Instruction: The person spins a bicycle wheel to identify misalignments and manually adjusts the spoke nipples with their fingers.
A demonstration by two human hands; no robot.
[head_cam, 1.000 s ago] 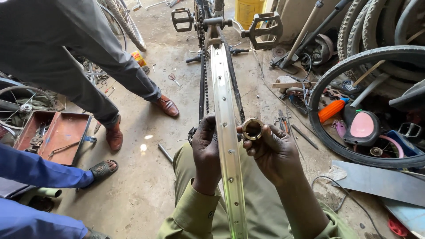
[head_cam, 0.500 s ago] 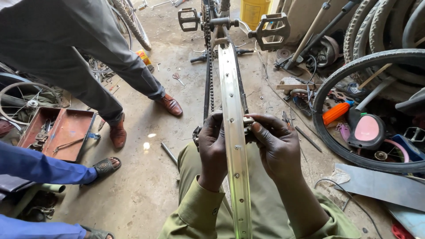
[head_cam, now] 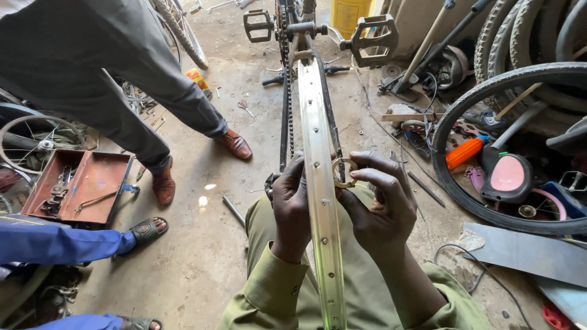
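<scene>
The head camera is looking down at a shiny bicycle wheel rim point(head_cam: 319, 201) that is standing on its edge between the person's knees and running up the middle of the picture. The left hand point(head_cam: 292, 205) is pressing against the left side of the rim, with its fingers curled around something dark behind it; the grip is closed, but I cannot tell just what it is grasping. The right hand point(head_cam: 379, 205) is sitting on the right side of the rim. Its fingers and thumb are pinching a small metal ring point(head_cam: 343, 172), and the ring is touching the rim's right edge. The person is wearing olive green sleeves and trousers. Past the rim, an upside-down bike is showing its chain point(head_cam: 284, 91) and two black pedals point(head_cam: 373, 38). On the left, another person in dark trousers and brown shoes point(head_cam: 235, 144) is standing on the dirty floor point(head_cam: 202, 244). A rusty red tool tray point(head_cam: 79, 183) with tools in it is lying near them. A blue sleeve point(head_cam: 55, 244) is reaching in at the lower left, close to a foot in a sandal point(head_cam: 145, 230). On the right, a big black tyre point(head_cam: 465, 140) is lying near an orange handle point(head_cam: 465, 153) and a pink and black bike seat point(head_cam: 506, 176).
</scene>
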